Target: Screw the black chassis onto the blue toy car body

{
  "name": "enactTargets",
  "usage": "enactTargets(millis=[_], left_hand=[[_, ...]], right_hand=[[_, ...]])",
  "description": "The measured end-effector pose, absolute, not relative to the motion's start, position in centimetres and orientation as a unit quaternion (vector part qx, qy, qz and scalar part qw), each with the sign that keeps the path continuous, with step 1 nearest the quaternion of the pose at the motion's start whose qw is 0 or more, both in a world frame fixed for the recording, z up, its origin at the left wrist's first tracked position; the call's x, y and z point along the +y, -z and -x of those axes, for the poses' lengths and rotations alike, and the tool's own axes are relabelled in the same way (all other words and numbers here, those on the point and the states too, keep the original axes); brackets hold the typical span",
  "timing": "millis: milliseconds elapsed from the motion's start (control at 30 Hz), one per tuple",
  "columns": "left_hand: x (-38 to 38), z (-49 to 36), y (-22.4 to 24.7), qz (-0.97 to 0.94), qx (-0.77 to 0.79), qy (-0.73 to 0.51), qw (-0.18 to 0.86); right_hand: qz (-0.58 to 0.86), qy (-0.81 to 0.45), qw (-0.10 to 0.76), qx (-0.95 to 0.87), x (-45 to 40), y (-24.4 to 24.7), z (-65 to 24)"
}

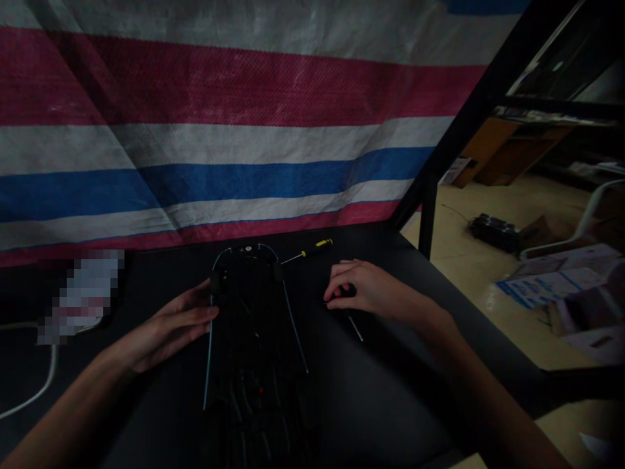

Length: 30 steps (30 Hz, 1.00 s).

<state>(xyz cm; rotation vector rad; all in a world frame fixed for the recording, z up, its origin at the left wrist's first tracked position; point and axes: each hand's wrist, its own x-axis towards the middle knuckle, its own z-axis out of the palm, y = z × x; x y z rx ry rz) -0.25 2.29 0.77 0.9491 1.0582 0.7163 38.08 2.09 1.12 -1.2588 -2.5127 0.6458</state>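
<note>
In the head view, an upturned model car (251, 326) lies on the black tabletop (342, 404) between the two hands, with its dark underside up and a thin light-blue rim along both its sides. The left hand (166, 329) touches the left side of this car, with the fingers rather straight; I cannot tell if it grips firmly. The right hand (359, 286) is apart from the car, its fingers curled narrow, thumb and fingertips near together. Something dark shows inside this curl, and a thin metal shaft (357, 331) comes out just below the hand; whether the hand holds these, I cannot tell.

Between the right hand and the car runs a strip of tabletop, so there is some side room. Ahead of this hand, a yellow-and-black screwdriver (323, 243) points its tip close to the car. The back edge of the table is beyond both hands, along a striped woven sheet (244, 182), and room there is small. The right edge goes slanting past the right forearm, near a black post (428, 212), with the floor (473, 260) lower behind it.

To the left of the left hand is a pixelated pale item (85, 296), with a white cable (51, 378) beside it. Far right of the right hand, a blue-and-white box (547, 286) bears marks too blurred for reading.
</note>
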Motion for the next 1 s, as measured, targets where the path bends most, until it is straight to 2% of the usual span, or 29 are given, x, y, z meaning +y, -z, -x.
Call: enactTargets(millis=[233, 400, 667, 1000], left_hand=[[2.4, 0.2, -0.5, -0.422, 0.474, -0.326, 0.701], [2.6, 0.5, 0.0, -0.404, 0.480, -0.328, 0.707], [2.3, 0.4, -0.1, -0.413, 0.451, -0.321, 0.723], [2.4, 0.4, 0.1, -0.414, 0.437, -0.319, 0.732]], right_hand=[[0.423, -0.167, 0.101, -0.885, 1.4, -1.4, -37.5], [0.439, -0.210, 0.118, -0.866, 0.8, -1.5, -36.4], [0.364, -0.340, 0.261, -0.827, -1.1, -2.7, -33.3], [0.371, -0.341, 0.289, -0.814, -1.9, -2.7, -31.6]])
